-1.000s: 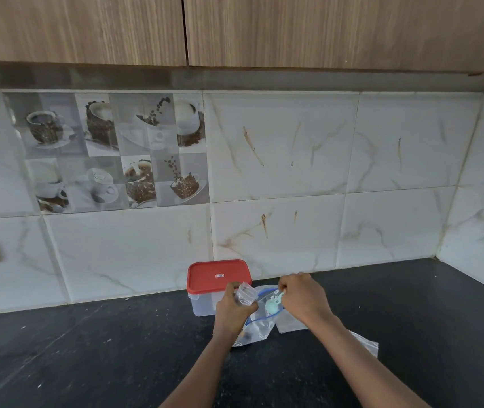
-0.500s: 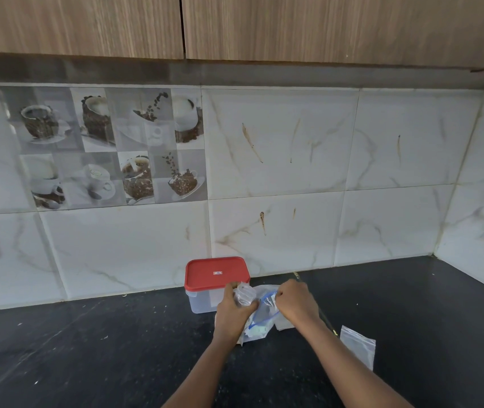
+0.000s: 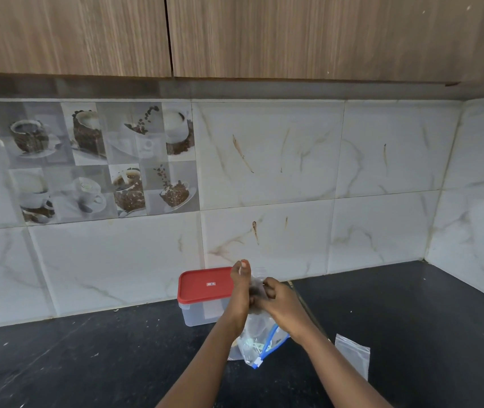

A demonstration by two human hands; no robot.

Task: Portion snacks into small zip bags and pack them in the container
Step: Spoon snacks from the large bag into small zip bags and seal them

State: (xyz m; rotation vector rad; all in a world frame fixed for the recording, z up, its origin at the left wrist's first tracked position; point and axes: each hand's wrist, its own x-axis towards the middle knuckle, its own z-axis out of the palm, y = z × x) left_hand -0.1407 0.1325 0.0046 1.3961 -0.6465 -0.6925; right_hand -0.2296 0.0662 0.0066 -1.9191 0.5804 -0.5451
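My left hand [image 3: 240, 293] and my right hand [image 3: 282, 304] are raised together above the dark counter and both pinch a small clear zip bag [image 3: 257, 282] between them. What the small bag contains is blurred. Below the hands lies a larger clear bag with a blue zip [image 3: 259, 344], with something pale green inside. A clear plastic container with a red lid [image 3: 204, 285], closed, stands just left of my hands against the wall. Another empty small zip bag [image 3: 352, 356] lies flat on the counter to the right.
The black counter [image 3: 87, 357] runs to a tiled wall [image 3: 264, 178] at the back and to a corner at the right. Wooden cabinets [image 3: 234, 33] hang overhead. A few crumbs dot the counter on the left.
Both hands have lifted off the big blue-zip bag and risen with the small bag held between them. The view has tilted slightly.
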